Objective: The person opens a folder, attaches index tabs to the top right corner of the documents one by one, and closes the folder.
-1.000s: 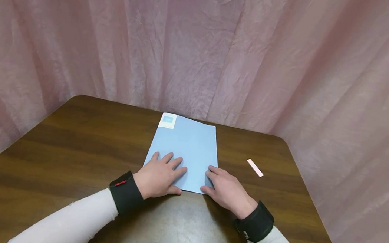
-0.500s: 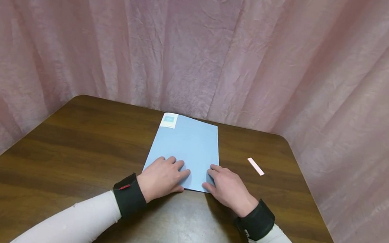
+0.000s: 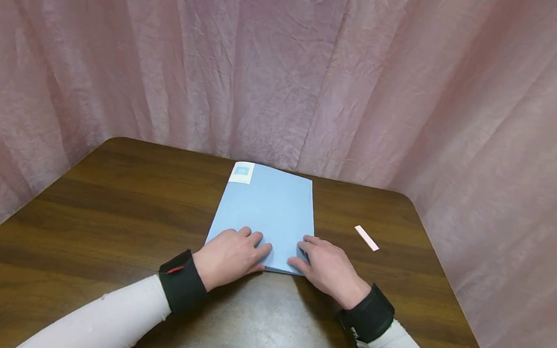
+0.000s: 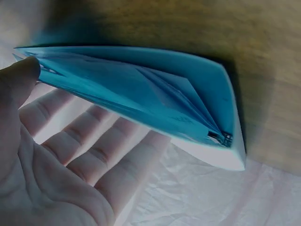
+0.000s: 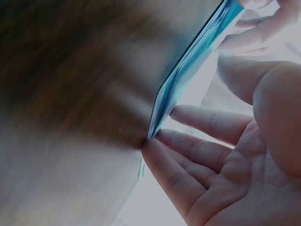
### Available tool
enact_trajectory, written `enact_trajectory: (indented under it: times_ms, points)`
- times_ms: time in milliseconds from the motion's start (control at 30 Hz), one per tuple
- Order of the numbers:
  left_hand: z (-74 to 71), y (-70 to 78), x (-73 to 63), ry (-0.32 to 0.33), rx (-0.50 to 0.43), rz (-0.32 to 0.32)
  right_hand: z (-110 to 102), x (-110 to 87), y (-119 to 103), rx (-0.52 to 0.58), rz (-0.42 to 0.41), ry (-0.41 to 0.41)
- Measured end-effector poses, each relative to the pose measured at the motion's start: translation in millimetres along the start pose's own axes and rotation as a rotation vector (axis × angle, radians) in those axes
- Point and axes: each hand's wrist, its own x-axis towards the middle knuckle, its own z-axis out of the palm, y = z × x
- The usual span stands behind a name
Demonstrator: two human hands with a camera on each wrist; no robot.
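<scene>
A light blue file folder [image 3: 281, 206] with a white label [image 3: 242, 172] at its far left corner lies closed on the table. My left hand [image 3: 232, 253] rests across its near left part, fingers on the cover and thumb at the near edge. In the left wrist view, inner sheets [image 4: 117, 84] show between the folder's covers, and the thumb tip [image 4: 30, 68] sits at their edge. My right hand [image 3: 331, 268] touches the near right corner with slightly bent fingers. The right wrist view has those fingertips [image 5: 162, 136] against the folder's edge [image 5: 174, 84].
A small pale pink strip [image 3: 366, 238] lies on the brown wooden table [image 3: 128, 202], right of the folder. Pink curtains [image 3: 275, 72] hang behind the table and along its sides. Both wrists wear black bands [image 3: 183, 281].
My left fingers have drawn back toward the near edge and bent a little. The folder has shifted slightly to the right in view. My right hand has barely moved.
</scene>
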Motion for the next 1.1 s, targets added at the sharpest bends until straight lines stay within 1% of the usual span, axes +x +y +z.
enact_trajectory:
  times_ms: [200, 367, 467, 567, 767, 867, 900, 967, 1033, 1100]
  points:
    - [1.2, -2.2, 0.4, 0.004, -0.044, 0.023, 1.2, 1.0, 3.5, 0.062, 0.034, 0.010]
    - [1.8, -2.3, -1.0, 0.037, -0.068, 0.031, 0.1, 3.4, 8.4, 0.152, 0.070, 0.061]
    - [0.1, -2.3, -3.0, 0.042, -0.109, 0.015, -2.4, 3.2, 9.9, 0.185, 0.090, 0.101]
    - [-1.9, -3.4, -5.0, 0.050, -0.150, -0.012, -6.7, 3.3, 11.0, 0.195, 0.112, 0.158]
    - [-6.6, -6.8, -10.1, 0.109, -0.225, -0.053, -14.9, 4.7, 15.7, 0.165, 0.191, 0.332]
    - [-10.0, -9.5, -13.2, 0.129, -0.271, -0.073, -15.9, 4.6, 17.7, 0.128, 0.225, 0.367]
    - [-10.9, -10.5, -14.2, 0.133, -0.286, -0.080, -15.3, 4.8, 18.0, 0.115, 0.225, 0.364]
    - [-12.4, -12.2, -16.1, 0.132, -0.313, -0.096, -13.5, 4.9, 17.5, 0.089, 0.195, 0.335]
    - [-12.6, -13.6, -17.8, 0.133, -0.328, -0.099, -10.4, 5.2, 15.3, 0.071, 0.135, 0.279]
    - [-12.4, -14.5, -18.8, 0.140, -0.337, -0.098, -6.8, 6.1, 11.8, 0.061, 0.057, 0.198]
